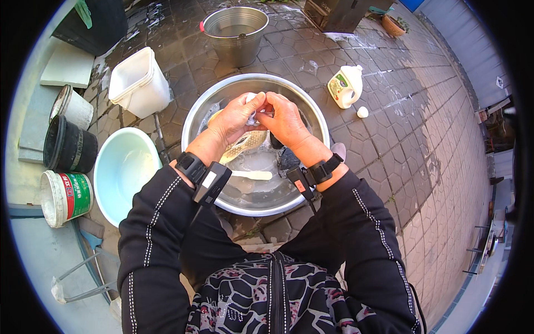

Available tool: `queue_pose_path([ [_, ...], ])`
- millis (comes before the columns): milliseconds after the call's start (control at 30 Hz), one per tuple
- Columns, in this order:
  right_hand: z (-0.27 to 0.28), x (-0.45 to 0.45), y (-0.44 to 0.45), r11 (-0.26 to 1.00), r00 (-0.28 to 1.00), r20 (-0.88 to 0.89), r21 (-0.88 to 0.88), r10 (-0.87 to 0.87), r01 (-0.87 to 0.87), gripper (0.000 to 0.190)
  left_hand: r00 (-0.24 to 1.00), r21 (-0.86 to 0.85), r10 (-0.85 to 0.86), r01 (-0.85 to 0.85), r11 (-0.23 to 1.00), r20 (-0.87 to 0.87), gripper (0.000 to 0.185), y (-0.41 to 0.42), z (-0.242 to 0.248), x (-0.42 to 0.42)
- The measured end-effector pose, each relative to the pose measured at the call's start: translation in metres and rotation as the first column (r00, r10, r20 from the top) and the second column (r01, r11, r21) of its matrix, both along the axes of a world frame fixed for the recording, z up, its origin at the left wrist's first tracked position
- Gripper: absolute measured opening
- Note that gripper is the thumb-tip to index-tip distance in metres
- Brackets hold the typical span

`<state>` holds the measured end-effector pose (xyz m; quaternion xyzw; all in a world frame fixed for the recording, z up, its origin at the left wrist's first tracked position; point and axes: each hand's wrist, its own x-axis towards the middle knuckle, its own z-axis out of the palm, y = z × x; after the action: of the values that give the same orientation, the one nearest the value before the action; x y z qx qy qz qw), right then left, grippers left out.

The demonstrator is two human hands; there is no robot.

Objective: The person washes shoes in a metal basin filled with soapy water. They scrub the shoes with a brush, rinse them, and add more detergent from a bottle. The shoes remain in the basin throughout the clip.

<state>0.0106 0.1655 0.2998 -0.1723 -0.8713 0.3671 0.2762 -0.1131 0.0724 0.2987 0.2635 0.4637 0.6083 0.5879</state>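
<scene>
Both hands are raised over a wide metal basin [258, 208] of soapy water. My left hand [238, 117] pinches a small wet white cloth item [252, 119], perhaps a sock. My right hand [288, 121] meets it from the other side, its fingers curled onto the same item. In the basin below lie a yellowish perforated shoe or insole [244, 146], partly hidden by my hands, and a dark wet cloth [288, 159]. A pale brush handle or stick [252, 175] lies nearer me in the water.
A light blue plastic basin [121, 179] stands left, beside several buckets. A white square bucket [142, 83] is at the upper left; a metal pail [237, 46] stands beyond the basin. A detergent bottle [346, 87] and its white cap [362, 112] are on the wet paving at right.
</scene>
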Motion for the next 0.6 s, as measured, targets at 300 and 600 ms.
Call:
queue_pose_path([
  [300,0.015,0.004,0.034,0.959,0.993,-0.118,-0.283,-0.01,-0.024,0.041,0.996,-0.072,0.087,-0.085,0.994,0.026,0.033,0.019,-0.001,-0.012],
  [600,-0.002,0.002,0.042,0.92,0.999,0.049,-0.391,0.022,-0.002,0.03,0.989,-0.056,0.129,-0.133,0.99,-0.069,0.02,0.018,0.003,-0.012],
])
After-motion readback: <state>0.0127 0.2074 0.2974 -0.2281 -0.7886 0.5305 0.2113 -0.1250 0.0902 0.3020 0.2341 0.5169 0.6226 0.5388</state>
